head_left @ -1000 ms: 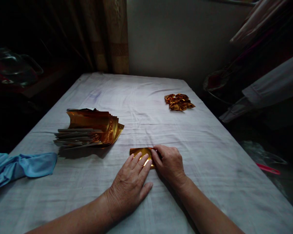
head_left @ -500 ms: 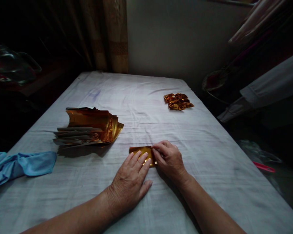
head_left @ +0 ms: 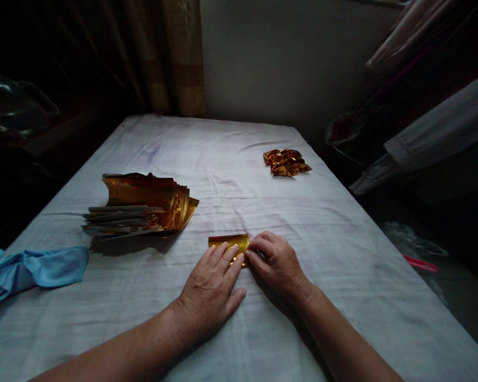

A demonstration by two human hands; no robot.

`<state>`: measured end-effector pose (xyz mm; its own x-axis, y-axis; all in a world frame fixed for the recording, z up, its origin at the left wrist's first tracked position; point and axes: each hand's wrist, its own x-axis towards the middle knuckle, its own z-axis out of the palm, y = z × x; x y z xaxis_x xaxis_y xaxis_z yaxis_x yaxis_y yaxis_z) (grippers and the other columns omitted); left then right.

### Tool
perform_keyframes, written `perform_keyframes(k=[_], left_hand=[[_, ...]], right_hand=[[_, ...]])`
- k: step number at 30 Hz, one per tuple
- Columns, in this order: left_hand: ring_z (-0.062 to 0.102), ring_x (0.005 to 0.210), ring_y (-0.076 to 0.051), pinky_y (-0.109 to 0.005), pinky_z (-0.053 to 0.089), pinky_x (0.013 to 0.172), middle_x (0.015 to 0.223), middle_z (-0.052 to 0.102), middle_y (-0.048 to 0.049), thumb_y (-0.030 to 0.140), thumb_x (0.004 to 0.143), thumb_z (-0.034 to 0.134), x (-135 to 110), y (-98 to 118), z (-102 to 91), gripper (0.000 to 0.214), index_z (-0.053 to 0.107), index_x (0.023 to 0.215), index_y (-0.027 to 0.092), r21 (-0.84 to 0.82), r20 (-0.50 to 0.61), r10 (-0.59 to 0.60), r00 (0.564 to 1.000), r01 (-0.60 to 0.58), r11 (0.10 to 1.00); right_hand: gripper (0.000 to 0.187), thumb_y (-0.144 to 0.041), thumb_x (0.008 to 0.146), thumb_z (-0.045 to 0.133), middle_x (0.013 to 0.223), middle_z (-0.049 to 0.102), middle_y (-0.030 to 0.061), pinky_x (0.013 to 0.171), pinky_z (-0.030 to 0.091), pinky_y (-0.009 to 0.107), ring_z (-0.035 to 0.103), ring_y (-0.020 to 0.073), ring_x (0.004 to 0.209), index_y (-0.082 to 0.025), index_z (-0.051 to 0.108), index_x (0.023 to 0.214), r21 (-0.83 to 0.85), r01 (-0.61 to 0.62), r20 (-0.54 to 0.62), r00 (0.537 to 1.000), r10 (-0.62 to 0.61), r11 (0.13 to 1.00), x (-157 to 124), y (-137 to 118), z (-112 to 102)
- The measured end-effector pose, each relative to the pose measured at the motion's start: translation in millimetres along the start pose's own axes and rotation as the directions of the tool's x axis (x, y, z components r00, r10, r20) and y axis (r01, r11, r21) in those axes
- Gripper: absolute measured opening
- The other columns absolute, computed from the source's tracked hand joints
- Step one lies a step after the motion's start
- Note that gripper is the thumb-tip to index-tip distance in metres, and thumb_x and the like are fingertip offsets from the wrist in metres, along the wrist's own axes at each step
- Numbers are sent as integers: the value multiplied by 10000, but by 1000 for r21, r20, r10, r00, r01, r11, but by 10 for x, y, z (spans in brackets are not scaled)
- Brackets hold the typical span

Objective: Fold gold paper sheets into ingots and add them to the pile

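Note:
A small folded sheet of gold foil paper [head_left: 228,241] lies on the white cloth in front of me. My left hand [head_left: 211,289] lies flat with its fingers stretched over the near part of the sheet, pressing it down. My right hand [head_left: 276,262] has its fingers curled and pinched on the sheet's right edge. To the left lies a fanned stack of gold foil sheets [head_left: 143,204]. At the far right sits a small heap of folded gold foil pieces [head_left: 287,162].
The white cloth-covered surface [head_left: 239,329] fills the middle of the view. A crumpled blue cloth [head_left: 27,268] lies at its left edge. A curtain [head_left: 179,58] hangs at the back, and clothes [head_left: 430,132] hang off the right side, with a pink object [head_left: 420,262] below.
The gold sheet looks narrower now. My right fingers have shifted slightly along its right edge. My left hand stays pressed on it.

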<state>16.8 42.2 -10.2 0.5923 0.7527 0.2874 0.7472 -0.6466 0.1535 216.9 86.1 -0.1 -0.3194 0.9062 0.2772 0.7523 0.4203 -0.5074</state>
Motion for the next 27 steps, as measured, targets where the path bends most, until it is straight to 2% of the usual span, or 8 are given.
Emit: perform_keyframes(k=[8,12,19,27], left_hand=[[474,1367,-311,-483,373,1148,1451,549,-140,421,964,517,-24,-31,-16,486,546,1351,126,-26,-11,12,1000,-12,1000],[431,1409,-290,-489,361,1169,1483,513,-144,361,943,552,-44,-146,-103,398,569,1274,141,-111,69,60,996,-52,992],[416,1423,-274,-470,351,1174,1497,503,-118,370,958,540,-97,-388,-195,443,532,1362,190,-140,154,178,972,-157,978],[429,1408,-298,-515,313,1166,1504,498,-104,416,994,486,-257,-580,-312,427,538,1382,247,-102,216,184,959,-165,981]], right_hand=[[26,-215,891,638,908,647,37,794,383,318,577,204,874,-211,654,870,-120,13,31,999,-9,993,-168,-71,10],[26,-225,899,634,922,645,34,803,375,321,577,202,883,-212,656,903,-120,10,35,999,-6,993,-177,-71,17],[31,-222,881,666,922,651,26,800,371,312,582,193,871,-217,677,910,-109,-13,26,1000,15,994,-180,-67,28],[77,-208,882,627,958,656,45,804,359,323,587,209,908,-214,686,931,-175,-58,64,995,71,983,-168,-145,-4]])
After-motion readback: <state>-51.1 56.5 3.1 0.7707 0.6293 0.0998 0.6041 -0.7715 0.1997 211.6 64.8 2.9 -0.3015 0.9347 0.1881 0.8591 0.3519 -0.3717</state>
